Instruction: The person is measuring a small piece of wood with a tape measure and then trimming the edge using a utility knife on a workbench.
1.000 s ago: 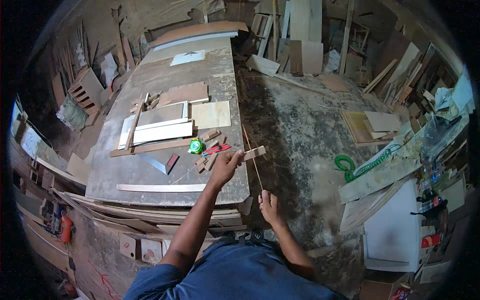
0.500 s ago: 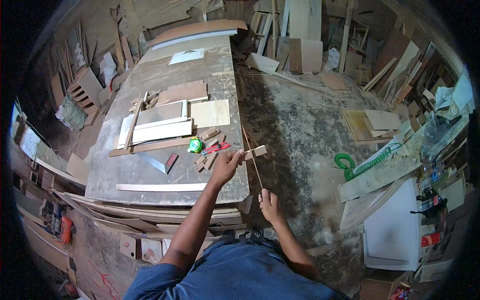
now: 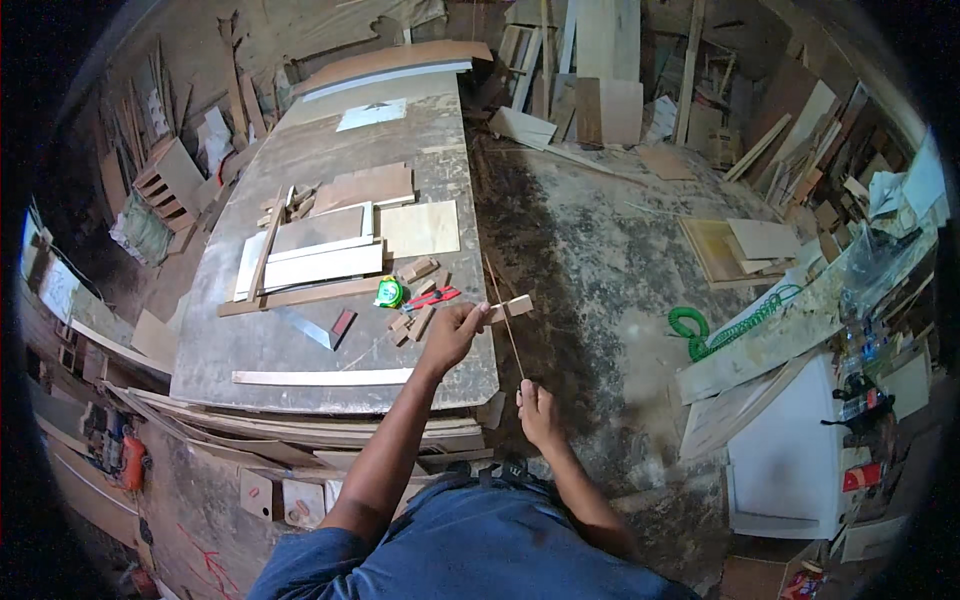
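My left hand (image 3: pixel 452 338) is closed on a small wooden block (image 3: pixel 518 307) at the right edge of the workbench (image 3: pixel 350 345). The block's free end sticks out past that edge. My right hand (image 3: pixel 539 412), lower and to the right, is closed around the handle of what looks like a handsaw (image 3: pixel 513 343) seen edge-on. Its long thin blade points away from me and crosses the block just right of my left fingers. I cannot tell how deep the blade sits in the wood. Several small wood blocks (image 3: pixel 421 322) lie on the bench beside my left hand.
A green tape measure (image 3: pixel 389 291), red-handled pliers-like tool (image 3: pixel 433 297), try square (image 3: pixel 318 328) and light wood strip (image 3: pixel 320 377) lie on the bench. Boards (image 3: pixel 325 262) are stacked further back. A green coiled hose (image 3: pixel 735 330) hangs at right, near a white panel (image 3: pixel 785 460).
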A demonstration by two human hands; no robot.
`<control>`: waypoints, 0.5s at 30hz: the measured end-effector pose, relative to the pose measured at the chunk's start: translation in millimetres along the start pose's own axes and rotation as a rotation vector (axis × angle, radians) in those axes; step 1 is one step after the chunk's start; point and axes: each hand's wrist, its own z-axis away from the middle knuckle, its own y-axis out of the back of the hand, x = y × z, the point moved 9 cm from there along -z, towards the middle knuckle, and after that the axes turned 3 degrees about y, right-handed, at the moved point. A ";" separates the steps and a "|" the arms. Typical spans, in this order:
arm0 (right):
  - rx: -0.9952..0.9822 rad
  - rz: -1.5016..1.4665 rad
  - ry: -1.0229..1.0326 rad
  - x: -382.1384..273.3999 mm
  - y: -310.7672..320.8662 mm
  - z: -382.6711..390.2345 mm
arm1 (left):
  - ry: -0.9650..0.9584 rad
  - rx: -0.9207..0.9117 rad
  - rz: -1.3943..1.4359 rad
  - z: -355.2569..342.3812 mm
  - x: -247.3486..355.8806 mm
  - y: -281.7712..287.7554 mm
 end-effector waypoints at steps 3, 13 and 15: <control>0.016 -0.010 0.022 1.2 -1.1 1.3 | 0.009 -0.022 -0.014 -0.2 -2.6 -1.9; 0.062 0.220 0.053 3.8 -10.8 9.0 | -0.049 -0.085 -0.020 6.6 -0.3 -9.5; 0.063 0.233 0.074 -2.9 -16.2 13.3 | -0.030 -0.091 -0.079 5.0 -15.0 -12.2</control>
